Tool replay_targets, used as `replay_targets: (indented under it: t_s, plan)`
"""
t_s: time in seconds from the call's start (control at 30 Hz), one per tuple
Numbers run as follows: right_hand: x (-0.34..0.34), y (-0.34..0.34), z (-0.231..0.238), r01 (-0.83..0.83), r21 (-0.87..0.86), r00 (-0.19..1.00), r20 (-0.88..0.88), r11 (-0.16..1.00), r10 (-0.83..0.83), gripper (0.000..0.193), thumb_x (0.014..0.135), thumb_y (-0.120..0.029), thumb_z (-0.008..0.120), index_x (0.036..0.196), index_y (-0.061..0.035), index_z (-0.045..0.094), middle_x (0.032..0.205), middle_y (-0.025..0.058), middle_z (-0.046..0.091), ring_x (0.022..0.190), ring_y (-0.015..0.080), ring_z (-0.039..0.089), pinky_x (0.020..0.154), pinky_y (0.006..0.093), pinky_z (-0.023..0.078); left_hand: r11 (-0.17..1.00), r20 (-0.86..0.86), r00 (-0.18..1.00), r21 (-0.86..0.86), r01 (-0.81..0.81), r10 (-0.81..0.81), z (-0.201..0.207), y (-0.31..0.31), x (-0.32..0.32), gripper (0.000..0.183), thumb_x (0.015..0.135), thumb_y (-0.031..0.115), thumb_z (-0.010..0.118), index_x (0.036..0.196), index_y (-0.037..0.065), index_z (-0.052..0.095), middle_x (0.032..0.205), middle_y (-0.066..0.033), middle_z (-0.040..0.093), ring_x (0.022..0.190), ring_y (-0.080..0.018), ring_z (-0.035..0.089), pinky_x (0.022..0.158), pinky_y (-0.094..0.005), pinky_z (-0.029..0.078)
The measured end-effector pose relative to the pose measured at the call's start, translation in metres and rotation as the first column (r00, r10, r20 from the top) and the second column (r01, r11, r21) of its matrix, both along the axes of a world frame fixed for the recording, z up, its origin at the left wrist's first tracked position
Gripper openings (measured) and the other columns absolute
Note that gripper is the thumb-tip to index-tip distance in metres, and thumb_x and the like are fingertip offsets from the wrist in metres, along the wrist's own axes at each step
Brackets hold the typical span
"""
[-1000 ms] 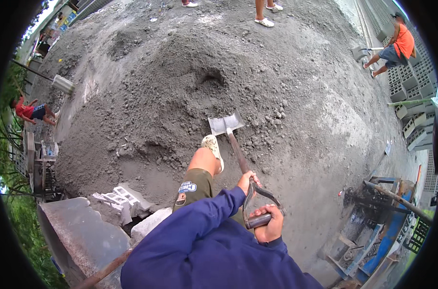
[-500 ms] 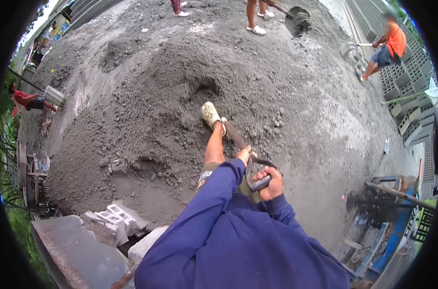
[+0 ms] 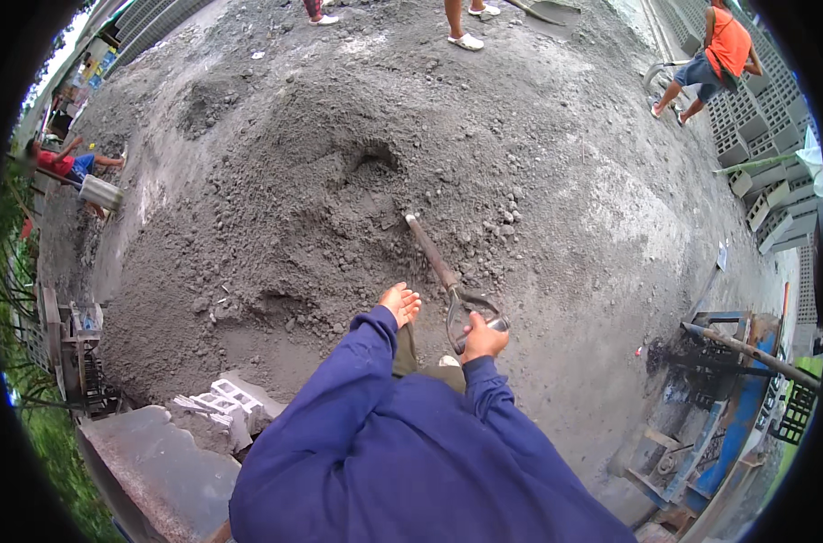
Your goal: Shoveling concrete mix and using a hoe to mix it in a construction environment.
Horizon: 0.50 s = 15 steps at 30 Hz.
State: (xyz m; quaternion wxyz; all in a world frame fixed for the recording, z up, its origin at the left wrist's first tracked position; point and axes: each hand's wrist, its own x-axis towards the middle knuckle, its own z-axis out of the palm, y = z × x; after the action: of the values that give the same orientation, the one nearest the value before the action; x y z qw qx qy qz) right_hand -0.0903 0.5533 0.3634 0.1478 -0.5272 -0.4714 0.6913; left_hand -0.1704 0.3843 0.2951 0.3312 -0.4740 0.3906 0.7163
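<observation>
My right hand (image 3: pixel 485 338) is wrapped round the D-shaped grip of a shovel (image 3: pixel 436 258). The worn shaft slants away to the far left and meets the heap of grey, damp sand-like material (image 3: pixel 312 172), where the blade is hidden. Off the shaft, to the left of the handle, my left hand (image 3: pixel 399 303) hangs in the air with its fingers apart and nothing in it. A hollow shows in the heap just beyond the shovel. Part of one light-coloured shoe (image 3: pixel 448 361) peeks out below the handle.
Broken concrete block pieces (image 3: pixel 230 400) and a grey slab (image 3: pixel 158 466) lie at the near left. On the right stands a rusty blue metal frame (image 3: pixel 732 434). Other people work around the heap, one in an orange top (image 3: pixel 728 43). Stacked hollow blocks (image 3: pixel 746 122) line the right side.
My left hand has let go of the shovel and moved left. My foot has come back from the blade toward me. The person in orange has turned and stepped.
</observation>
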Motion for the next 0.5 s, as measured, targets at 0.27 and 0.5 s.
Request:
replay_targets:
  t_s: [0.27, 0.5]
  plan:
    - [0.134, 0.094, -0.168, 0.021, 0.181, 0.73, 0.669, 0.983, -0.139, 0.033, 0.061, -0.002, 0.066, 0.088, 0.0023, 0.047, 0.063, 0.0105, 0.052, 0.043, 0.0198, 0.05, 0.037, 0.0319, 0.042, 0.975, 0.112, 0.993, -0.216, 0.05, -0.026, -0.19, 0.002, -0.097, 0.028, 0.079, 0.038, 0.053, 0.076, 0.011, 0.048, 0.068, -0.0031, 0.053, 0.058, -0.0181, 0.051, 0.053, -0.0327, 0.043]
    - [0.155, 0.081, -0.231, 0.101, 0.649, 0.609, 0.559, 0.754, -0.563, 0.018, 0.062, -0.012, 0.061, 0.072, -0.0001, 0.052, 0.057, 0.0083, 0.049, 0.045, 0.0199, 0.044, 0.044, 0.0361, 0.037, 0.936, 0.275, 0.954, -0.289, 0.199, -0.117, -0.355, 0.053, -0.176, 0.023, 0.073, 0.025, 0.065, 0.077, 0.004, 0.056, 0.07, -0.0054, 0.055, 0.055, -0.019, 0.055, 0.053, -0.0348, 0.048]
